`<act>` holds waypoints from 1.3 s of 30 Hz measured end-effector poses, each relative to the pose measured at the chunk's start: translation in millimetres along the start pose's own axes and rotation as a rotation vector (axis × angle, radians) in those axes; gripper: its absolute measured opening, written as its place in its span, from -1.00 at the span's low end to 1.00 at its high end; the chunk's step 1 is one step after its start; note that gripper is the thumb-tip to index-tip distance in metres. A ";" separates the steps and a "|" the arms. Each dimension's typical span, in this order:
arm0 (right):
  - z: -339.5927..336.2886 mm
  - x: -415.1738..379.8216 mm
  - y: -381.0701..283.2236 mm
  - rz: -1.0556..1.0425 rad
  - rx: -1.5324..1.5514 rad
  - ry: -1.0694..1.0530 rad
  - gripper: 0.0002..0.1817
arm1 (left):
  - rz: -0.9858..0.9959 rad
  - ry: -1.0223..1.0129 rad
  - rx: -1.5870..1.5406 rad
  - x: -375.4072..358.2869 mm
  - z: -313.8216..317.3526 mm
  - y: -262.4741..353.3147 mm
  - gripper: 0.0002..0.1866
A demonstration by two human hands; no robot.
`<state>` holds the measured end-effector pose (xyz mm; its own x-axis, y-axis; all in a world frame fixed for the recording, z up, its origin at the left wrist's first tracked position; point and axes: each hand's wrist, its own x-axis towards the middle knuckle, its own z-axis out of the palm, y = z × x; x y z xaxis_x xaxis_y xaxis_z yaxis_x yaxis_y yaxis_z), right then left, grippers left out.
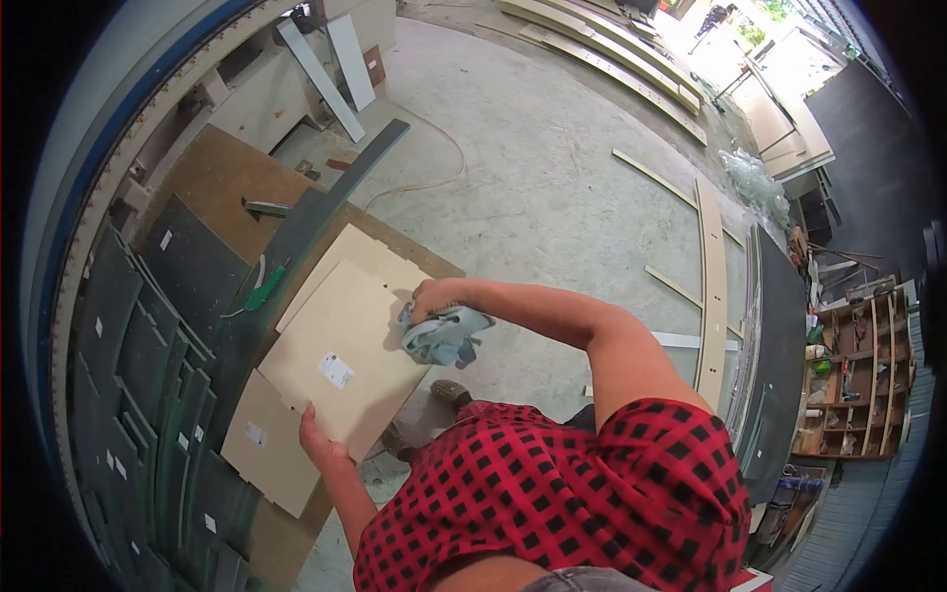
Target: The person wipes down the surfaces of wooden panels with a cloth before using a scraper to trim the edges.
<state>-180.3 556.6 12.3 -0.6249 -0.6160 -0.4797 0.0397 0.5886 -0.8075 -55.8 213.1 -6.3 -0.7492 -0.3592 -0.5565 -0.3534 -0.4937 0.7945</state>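
Observation:
My right hand (435, 296) is closed on a crumpled grey-blue cloth (444, 335), pressed against the right-hand edge of a beige panel (326, 316). The panel is flat, with a white label (335, 370) and small dark holes near its edges. At the panel's lower edge is my left hand (324, 439), gripping it with one digit on top; the fingers underneath are hidden. Other beige panels (261, 444) lie beneath, one with its own label. A green-handled tool (266, 288) rests just beyond the stack.
Dark panels (138, 395) are stacked along the left. A long dark strip (335, 187) lies behind the beige stack. Long beige strips (712, 286) and clear plastic wrap (755, 187) are on the concrete floor. A wooden shelf (858, 375) with small items stands at right.

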 end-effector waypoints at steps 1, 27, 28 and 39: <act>6.3 -0.2 -9.7 -0.004 -0.005 -0.008 -0.56 | -0.012 -0.009 -0.045 -3.0 -10.6 3.8 -0.54; 251.4 141.2 -193.5 0.135 0.391 -0.157 -0.45 | 0.206 0.536 0.025 1.6 -304.3 65.6 -0.71; 253.2 147.9 -183.6 0.205 0.409 -0.148 -0.46 | 0.202 0.545 0.104 9.7 -301.4 68.2 -0.71; 232.4 164.4 -165.4 0.264 0.527 -0.014 -0.46 | 0.282 0.432 0.279 79.6 -276.4 61.3 -0.59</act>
<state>-108.5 236.3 -12.8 -0.5311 -0.4930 -0.6892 0.5770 0.3852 -0.7202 17.8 -64.7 -69.1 -0.5599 -0.7657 -0.3166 -0.3519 -0.1262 0.9275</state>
